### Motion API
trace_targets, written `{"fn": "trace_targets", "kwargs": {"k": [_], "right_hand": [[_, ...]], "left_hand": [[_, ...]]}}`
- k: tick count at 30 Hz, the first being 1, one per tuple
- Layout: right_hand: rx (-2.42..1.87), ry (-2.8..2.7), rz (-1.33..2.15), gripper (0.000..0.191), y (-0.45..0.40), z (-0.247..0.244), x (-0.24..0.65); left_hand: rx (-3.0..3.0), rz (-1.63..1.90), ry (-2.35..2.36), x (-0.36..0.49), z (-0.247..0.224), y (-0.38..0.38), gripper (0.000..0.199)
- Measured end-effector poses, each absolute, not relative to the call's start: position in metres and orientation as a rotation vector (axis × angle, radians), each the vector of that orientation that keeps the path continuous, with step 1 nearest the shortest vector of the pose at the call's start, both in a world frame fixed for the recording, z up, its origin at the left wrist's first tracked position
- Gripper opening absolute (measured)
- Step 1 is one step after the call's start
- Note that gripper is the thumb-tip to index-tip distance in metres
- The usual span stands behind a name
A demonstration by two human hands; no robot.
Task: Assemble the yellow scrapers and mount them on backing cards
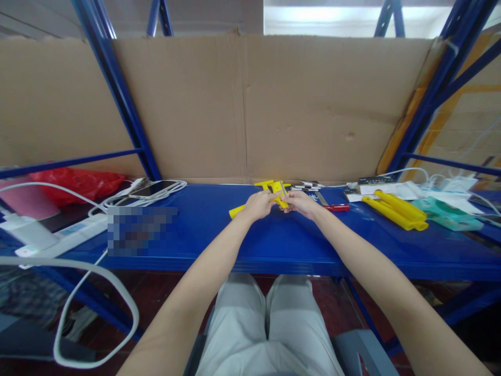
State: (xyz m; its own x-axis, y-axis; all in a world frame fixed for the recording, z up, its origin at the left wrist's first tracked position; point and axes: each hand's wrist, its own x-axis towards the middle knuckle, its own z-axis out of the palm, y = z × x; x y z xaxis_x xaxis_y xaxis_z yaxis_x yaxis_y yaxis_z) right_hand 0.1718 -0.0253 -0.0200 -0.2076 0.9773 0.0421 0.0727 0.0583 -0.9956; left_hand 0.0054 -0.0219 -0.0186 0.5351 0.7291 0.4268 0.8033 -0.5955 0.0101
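Over the middle of the blue shelf, my left hand (258, 205) is closed on a yellow plastic part (277, 187). My right hand (300, 202) pinches at the right side of the same part, where a thin greyish strip shows; I cannot make out what the strip is. A yellow T-shaped piece (263, 183) lies just behind my left hand. Partly hidden by the left wrist, a yellow tube-like piece (237, 211) rests on the shelf. To the right of my right hand lies a red-handled tool (337, 208), its other end hidden.
Small black-and-white items (307, 185) lie against the cardboard panel (313, 109). Two yellow tubes (395, 210) and a green plastic packet (448, 213) are at right. At left are a power strip (74, 235), cables, a phone (153, 189) and a red bag (80, 183).
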Motion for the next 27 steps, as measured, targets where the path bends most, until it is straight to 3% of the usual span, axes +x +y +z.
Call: {"fn": "trace_targets", "kwargs": {"k": [12,15,20,27], "right_hand": [[-1.248,-1.548,1.226,0.019,-0.023,-0.014,0.179],[-1.366,-1.538,0.936,0.015,-0.014,-0.009,0.2],[-1.864,-1.618,0.061,0.016,0.003,-0.012,0.25],[-2.162,-1.796,0.01,0.021,0.01,-0.025,0.272]], "left_hand": [[-2.574,-0.568,-1.327,0.005,-0.017,-0.021,0.042],[-2.573,-0.556,-1.355,0.005,-0.016,-0.023,0.043],[-2.614,-0.558,-1.4,0.006,-0.016,-0.021,0.042],[-2.717,-0.618,-1.412,0.01,-0.018,-0.021,0.041]]}}
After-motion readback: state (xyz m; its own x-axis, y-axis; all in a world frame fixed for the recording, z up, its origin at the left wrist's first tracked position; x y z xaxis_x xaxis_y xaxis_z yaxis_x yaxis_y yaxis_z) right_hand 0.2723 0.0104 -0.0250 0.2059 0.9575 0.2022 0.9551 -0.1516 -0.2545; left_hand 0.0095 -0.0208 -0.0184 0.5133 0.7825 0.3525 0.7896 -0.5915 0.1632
